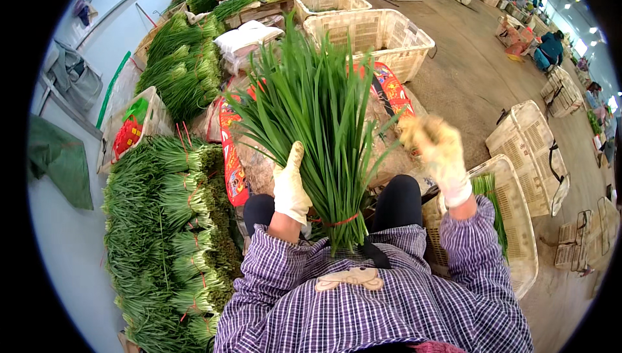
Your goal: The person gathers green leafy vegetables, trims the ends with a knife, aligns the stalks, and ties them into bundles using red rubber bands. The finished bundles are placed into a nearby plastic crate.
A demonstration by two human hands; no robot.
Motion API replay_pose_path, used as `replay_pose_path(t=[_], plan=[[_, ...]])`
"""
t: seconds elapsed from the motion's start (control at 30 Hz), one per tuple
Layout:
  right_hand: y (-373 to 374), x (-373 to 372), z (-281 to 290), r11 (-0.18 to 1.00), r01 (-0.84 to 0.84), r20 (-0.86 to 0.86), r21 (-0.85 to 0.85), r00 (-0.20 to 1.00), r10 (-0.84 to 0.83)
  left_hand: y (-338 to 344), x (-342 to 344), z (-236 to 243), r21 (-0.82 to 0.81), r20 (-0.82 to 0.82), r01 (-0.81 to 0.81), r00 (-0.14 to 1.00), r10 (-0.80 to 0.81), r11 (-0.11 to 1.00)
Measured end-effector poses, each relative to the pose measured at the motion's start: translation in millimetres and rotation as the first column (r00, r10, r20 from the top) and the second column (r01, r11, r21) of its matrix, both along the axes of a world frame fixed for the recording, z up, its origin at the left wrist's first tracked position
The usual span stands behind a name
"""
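My left hand (289,184), in a cream glove, grips an upright bunch of long green leaves (311,120) over my lap, its thumb lying along the blades. A red band (340,222) circles the pale lower stems. My right hand (435,155), gloved alike, is raised just right of the bunch, apart from it; its fingers are blurred by motion, so I cannot make out what they hold. Behind the bunch lies a pale work surface with a red patterned border (234,178).
Tied green bunches (162,236) are piled at my left, near a crate with red items (146,97). Pale plastic crates stand ahead (408,29) and at my right (518,230). A white package (249,41) lies beyond the leaves. Other people (549,52) work along the right.
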State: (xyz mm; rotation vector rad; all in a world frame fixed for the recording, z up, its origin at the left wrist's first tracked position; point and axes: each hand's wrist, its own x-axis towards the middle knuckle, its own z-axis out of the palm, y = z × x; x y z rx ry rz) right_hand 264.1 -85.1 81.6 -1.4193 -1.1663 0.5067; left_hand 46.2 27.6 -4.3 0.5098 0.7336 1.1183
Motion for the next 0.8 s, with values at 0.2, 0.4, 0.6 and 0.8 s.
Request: replay_pose_path(t=[0.2,0.4,0.6,0.8], plan=[[-3,-43,-28,0.991,-0.129,-0.120,0.034,0.984,0.132,7,-3,1,-0.009,0.084,0.060,0.995,-0.059,0.998],[35,-54,-41,0.999,0.029,0.448,0.030,0.893,-0.040,3,0,9,-0.012,0.168,0.125,0.978,-0.121,0.992],[25,-63,-30,0.988,0.042,0.356,0.148,0.930,-0.093,5,-9,4,-0.087,0.225,0.099,0.971,-0.077,0.991],[4,-83,-15,0.921,-0.038,0.261,0.389,0.963,-0.071,12,-9,4,-0.146,0.232,0.046,0.973,-0.011,0.988]])
